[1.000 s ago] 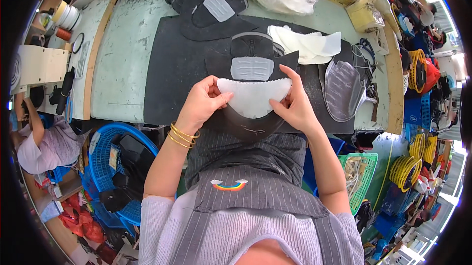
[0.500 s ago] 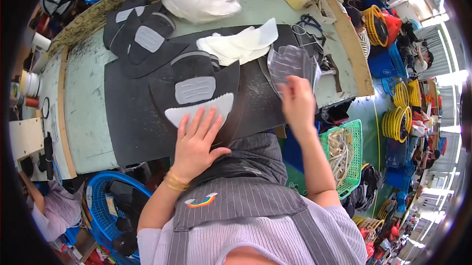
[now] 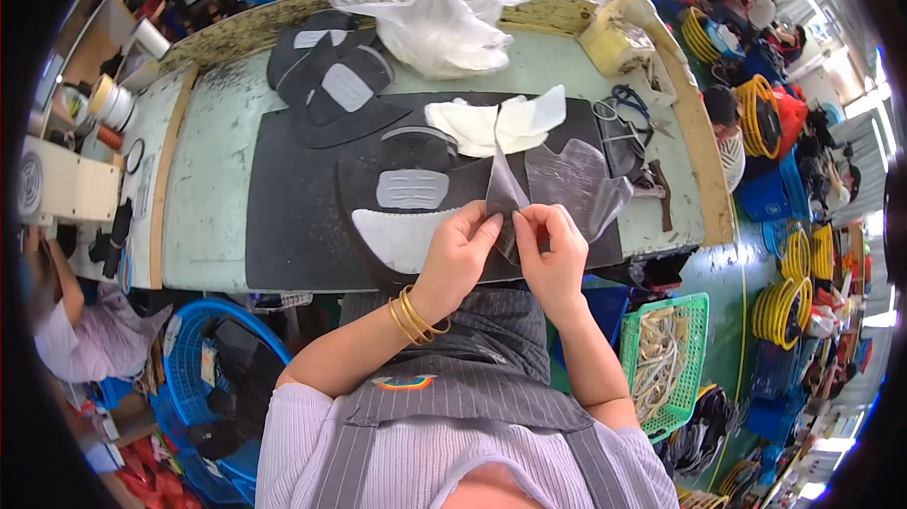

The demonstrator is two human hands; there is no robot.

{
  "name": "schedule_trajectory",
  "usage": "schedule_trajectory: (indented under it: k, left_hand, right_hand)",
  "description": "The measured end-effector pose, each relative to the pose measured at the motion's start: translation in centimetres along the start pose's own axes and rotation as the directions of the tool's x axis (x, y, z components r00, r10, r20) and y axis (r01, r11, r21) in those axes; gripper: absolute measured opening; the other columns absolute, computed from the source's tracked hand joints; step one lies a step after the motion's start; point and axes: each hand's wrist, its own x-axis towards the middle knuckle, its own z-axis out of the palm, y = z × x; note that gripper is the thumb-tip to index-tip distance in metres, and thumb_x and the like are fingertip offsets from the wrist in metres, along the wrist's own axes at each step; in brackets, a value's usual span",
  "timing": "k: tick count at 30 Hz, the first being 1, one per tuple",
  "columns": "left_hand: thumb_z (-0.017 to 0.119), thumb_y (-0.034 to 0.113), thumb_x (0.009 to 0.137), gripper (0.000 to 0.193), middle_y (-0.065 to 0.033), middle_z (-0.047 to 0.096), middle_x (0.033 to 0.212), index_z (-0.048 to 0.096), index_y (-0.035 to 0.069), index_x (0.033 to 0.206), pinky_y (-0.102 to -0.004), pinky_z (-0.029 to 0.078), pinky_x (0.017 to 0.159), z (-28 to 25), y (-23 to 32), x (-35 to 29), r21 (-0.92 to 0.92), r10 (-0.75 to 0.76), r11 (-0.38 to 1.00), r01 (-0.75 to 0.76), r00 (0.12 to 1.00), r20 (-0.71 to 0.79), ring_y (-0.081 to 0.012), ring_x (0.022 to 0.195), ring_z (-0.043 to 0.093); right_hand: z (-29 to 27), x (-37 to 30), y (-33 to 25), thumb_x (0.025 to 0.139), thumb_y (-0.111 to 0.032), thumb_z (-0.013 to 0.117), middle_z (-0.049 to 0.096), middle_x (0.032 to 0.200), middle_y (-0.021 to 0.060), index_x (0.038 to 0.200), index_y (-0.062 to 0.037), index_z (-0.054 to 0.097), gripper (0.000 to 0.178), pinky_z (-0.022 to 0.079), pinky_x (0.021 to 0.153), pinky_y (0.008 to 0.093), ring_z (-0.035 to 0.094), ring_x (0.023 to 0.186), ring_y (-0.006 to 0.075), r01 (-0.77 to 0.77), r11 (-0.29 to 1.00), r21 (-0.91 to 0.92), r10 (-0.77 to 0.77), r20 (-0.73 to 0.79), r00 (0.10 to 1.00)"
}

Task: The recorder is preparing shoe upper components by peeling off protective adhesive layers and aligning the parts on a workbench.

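Note:
Both my hands come together over the front of the black mat (image 3: 283, 225). Between my left hand (image 3: 461, 249) and my right hand (image 3: 551, 249), pinching fingertips hold a thin dark grey piece (image 3: 504, 183), its pointed end up. Just right of it lies a clear plastic sheet (image 3: 576, 183), apart from my fingers. By my left hand a white crescent-shaped piece (image 3: 392, 237) rests on a black cut panel (image 3: 364, 178), below a light grey ribbed patch (image 3: 413, 189). Farther back is a loose pile of white pieces (image 3: 491, 123).
More black panels (image 3: 321, 112) with grey patches lie at back left. A white plastic bag (image 3: 444, 27) stands behind. Scissors (image 3: 638, 107) and a hammer (image 3: 658, 189) lie at right. Below the table edge are a green basket (image 3: 701, 339) and a blue basket (image 3: 179, 348).
My left hand has left the white crescent piece and moved right. My right hand has come away from the clear sheet toward it, and both now hold the dark grey piece.

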Motion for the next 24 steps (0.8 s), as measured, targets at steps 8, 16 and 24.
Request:
schedule_trajectory:
  k: [8, 16, 24]
  left_hand:
    - [0.053, 0.009, 0.093, 0.022, -0.0077, 0.064, 0.096, 0.059, -0.007, 0.107, -0.0238, 0.052, 0.077, -1.1, 3.2, -1.7, -0.104, 0.072, 0.991, -0.081, 0.993, -0.095, -0.0113, 0.086, 0.061]
    - [0.050, 0.009, 0.094, 0.024, -0.0102, 0.064, 0.096, 0.057, -0.008, 0.110, -0.0256, 0.053, 0.078, -2.3, 4.2, -2.8, -0.101, 0.125, 0.986, -0.136, 0.986, -0.106, -0.0143, 0.084, 0.063]
    - [0.053, 0.005, 0.091, 0.017, -0.0067, 0.065, 0.086, 0.061, -0.007, 0.100, -0.0241, 0.054, 0.069, -2.7, 4.6, -3.2, -0.016, 0.213, 0.976, -0.217, 0.968, -0.135, -0.0112, 0.075, 0.063]
  right_hand:
    - [0.7, 2.3, -3.1, 0.066, 0.006, 0.068, 0.057, 0.085, 0.0091, 0.095, 0.0007, 0.064, 0.030, 0.049, 0.061, 0.0319, 0.056, 0.070, 0.0236, 0.528, 0.827, -0.195, -0.503, 0.163, 0.849]
    - [1.1, 3.0, -4.5, 0.060, 0.003, 0.067, 0.058, 0.089, 0.0091, 0.097, 0.0032, 0.064, 0.037, 0.050, 0.061, 0.0305, 0.057, 0.073, 0.0237, 0.675, 0.719, -0.164, -0.640, 0.223, 0.736]
    - [1.3, 3.7, -6.6, 0.062, 0.005, 0.069, 0.058, 0.083, 0.0091, 0.091, 0.0021, 0.062, 0.029, 0.049, 0.057, 0.0306, 0.057, 0.067, 0.0236, 0.723, 0.641, -0.258, -0.666, 0.280, 0.691]
